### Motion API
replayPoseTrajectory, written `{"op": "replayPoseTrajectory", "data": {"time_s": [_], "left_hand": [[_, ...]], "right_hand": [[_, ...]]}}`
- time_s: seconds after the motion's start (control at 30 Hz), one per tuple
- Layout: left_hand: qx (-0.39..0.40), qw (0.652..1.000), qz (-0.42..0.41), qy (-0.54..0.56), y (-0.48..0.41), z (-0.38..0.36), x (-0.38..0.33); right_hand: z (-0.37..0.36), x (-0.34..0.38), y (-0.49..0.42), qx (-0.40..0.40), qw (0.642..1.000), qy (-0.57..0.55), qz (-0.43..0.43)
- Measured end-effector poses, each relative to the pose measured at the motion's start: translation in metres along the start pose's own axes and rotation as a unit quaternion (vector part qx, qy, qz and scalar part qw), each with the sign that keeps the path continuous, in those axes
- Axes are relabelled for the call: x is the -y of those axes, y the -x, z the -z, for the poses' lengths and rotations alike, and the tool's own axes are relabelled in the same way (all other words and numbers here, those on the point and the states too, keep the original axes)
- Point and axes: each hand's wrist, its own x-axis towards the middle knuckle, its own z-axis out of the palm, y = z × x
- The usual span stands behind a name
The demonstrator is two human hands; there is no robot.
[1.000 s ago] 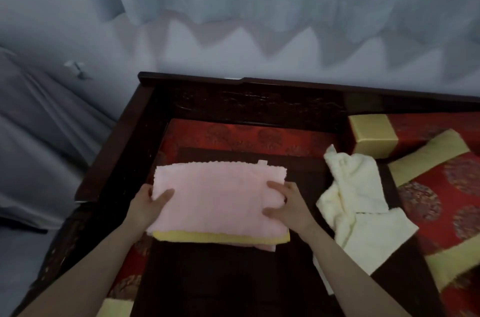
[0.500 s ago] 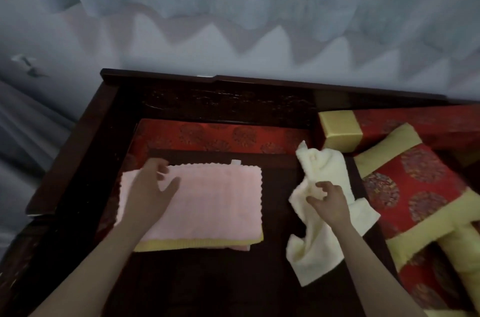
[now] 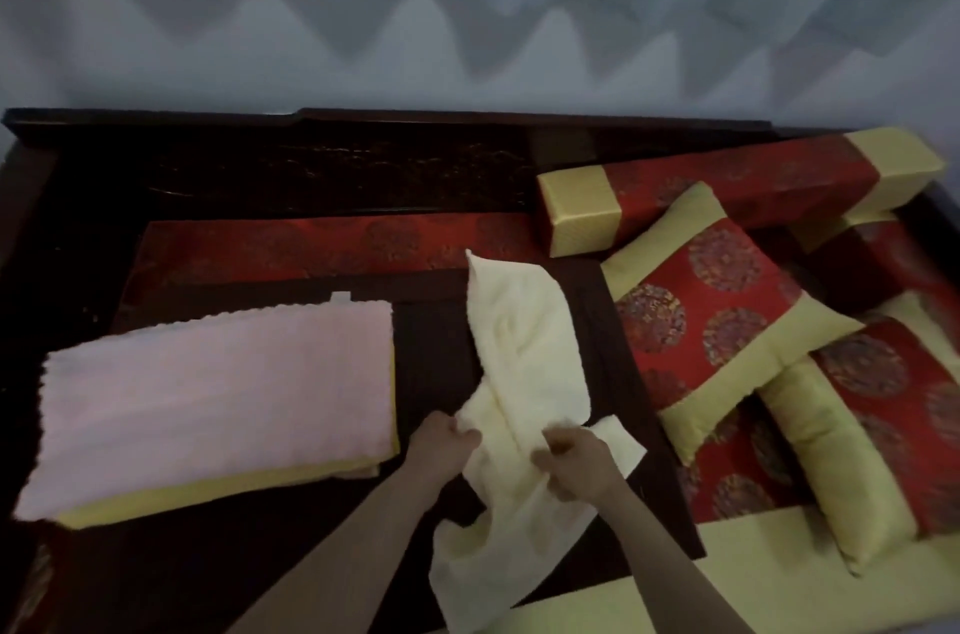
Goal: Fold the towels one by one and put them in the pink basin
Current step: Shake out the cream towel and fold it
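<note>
**One towel folded, one under way.**
At left the pink towel (image 3: 208,399) is lying folded flat on the bench (image 3: 431,347), awaiting a basin that is not showing; your left hand (image 3: 441,449) and right hand (image 3: 576,464) are pinching the crumpled, twisted cream towel (image 3: 519,347) near its middle, fingers (image 3: 467,436) curling into the cloth, folding yet to begin.

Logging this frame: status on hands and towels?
Left hand and right hand grip crumpled cream towel. Folded pink towel lies left, untouched. Cushions at right, not blocking.
</note>
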Motion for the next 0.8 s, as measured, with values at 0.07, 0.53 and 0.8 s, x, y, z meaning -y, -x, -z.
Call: {"op": "replayPoseTrajectory", "data": {"time_s": [0.07,0.53,0.8], "left_hand": [[-0.024,0.999,0.039,0.012,-0.005,-0.01,0.001],[0.221,0.83,0.051,0.509,0.042,0.011,-0.033],[0.276,0.735,-0.157,0.599,0.096,0.04,-0.076]], "right_hand": [[0.005,-0.011,-0.005,0.006,0.999,-0.043,0.0],[0.115,0.057,0.035,0.148,0.826,-0.527,0.135],[0.19,0.116,0.077,0.165,0.71,-0.653,0.206]]}}
